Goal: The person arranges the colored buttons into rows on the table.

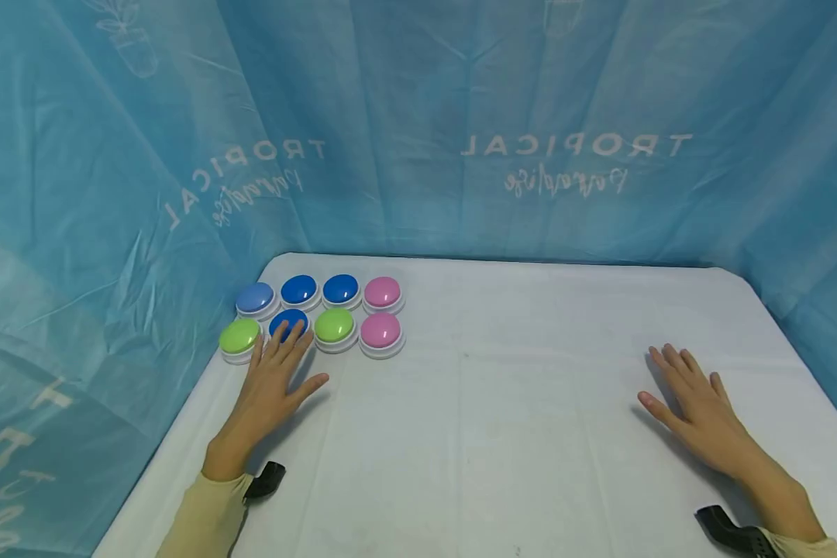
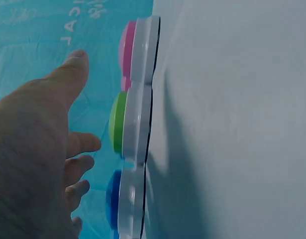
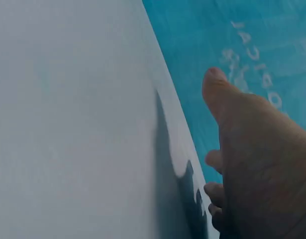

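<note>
My left hand point(image 1: 270, 391) hovers at the front of a cluster of round push buttons on white bases, its fingers spread and holding nothing. In the head view its fingertips overlap a dark blue button point(image 1: 289, 322). Beside that one sit a green button point(image 1: 240, 335) on the left, a second green button point(image 1: 334, 325) and a pink button point(image 1: 380, 331) on the right. Behind them stand a lighter blue button point(image 1: 254, 297), two dark blue buttons point(image 1: 299, 290) and another pink button point(image 1: 382, 292). Over the right side of the table, my right hand point(image 1: 700, 418) is spread with nothing in it, its shadow below.
A white cloth covers the table point(image 1: 502, 434). Blue curtains point(image 1: 418, 209) with mirrored lettering hang along the back and both sides, close to the table's edges. A black wrist strap point(image 1: 265, 480) shows at the left sleeve, another point(image 1: 732, 531) at the right.
</note>
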{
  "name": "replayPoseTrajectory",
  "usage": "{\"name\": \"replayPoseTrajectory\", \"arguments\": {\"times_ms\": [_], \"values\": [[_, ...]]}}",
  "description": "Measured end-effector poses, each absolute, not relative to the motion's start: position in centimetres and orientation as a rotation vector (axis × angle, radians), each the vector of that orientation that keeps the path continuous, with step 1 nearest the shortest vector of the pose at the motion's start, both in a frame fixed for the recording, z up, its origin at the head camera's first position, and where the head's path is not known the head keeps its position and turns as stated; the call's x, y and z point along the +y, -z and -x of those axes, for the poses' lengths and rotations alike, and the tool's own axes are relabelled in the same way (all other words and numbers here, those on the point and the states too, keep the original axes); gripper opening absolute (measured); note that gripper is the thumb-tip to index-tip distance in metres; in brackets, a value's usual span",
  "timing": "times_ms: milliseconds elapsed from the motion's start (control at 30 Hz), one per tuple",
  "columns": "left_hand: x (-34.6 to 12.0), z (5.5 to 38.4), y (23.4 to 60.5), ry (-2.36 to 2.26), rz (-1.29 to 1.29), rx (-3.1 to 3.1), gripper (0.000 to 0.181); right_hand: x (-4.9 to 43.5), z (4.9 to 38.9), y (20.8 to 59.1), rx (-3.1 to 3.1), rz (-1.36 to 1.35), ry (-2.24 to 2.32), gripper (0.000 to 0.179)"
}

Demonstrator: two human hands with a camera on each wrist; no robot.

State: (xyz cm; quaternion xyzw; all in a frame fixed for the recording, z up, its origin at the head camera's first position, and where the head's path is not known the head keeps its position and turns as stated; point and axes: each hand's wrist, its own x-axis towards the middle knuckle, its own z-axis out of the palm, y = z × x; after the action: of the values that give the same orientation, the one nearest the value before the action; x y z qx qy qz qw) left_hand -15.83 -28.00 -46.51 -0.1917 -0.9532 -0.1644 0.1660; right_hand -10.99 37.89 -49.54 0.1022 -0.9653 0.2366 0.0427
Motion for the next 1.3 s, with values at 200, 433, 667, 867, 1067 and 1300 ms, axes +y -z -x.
{"name": "replayPoseTrajectory", "arguments": {"times_ms": [200,433,667,867,1067,1300], "values": [[-26.7,15.6,46.7,0.476,0.574,-2.679,0.078,33.8,12.0,49.9,-2.906,-0.415,-0.706,0.082],[-24.9,15.5,47.2,0.594,0.718,-2.588,0.067,26.0,14.1,50.6,-2.846,-0.492,-0.646,0.081],[-23.2,14.9,48.3,0.703,0.753,-2.741,0.069,16.8,17.5,50.1,-2.831,-0.699,-0.639,0.083],[-22.5,15.0,48.8,0.853,0.704,-2.796,0.079,9.0,19.7,50.1,-2.844,-0.852,-0.714,0.087],[-21.6,15.4,49.0,0.963,0.663,-2.851,0.084,5.2,20.7,50.0,-2.843,-0.935,-0.777,0.088],[-20.7,15.6,49.1,0.989,0.576,-2.834,0.088,4.5,21.1,49.9,-2.839,-0.931,-0.802,0.091]]}}
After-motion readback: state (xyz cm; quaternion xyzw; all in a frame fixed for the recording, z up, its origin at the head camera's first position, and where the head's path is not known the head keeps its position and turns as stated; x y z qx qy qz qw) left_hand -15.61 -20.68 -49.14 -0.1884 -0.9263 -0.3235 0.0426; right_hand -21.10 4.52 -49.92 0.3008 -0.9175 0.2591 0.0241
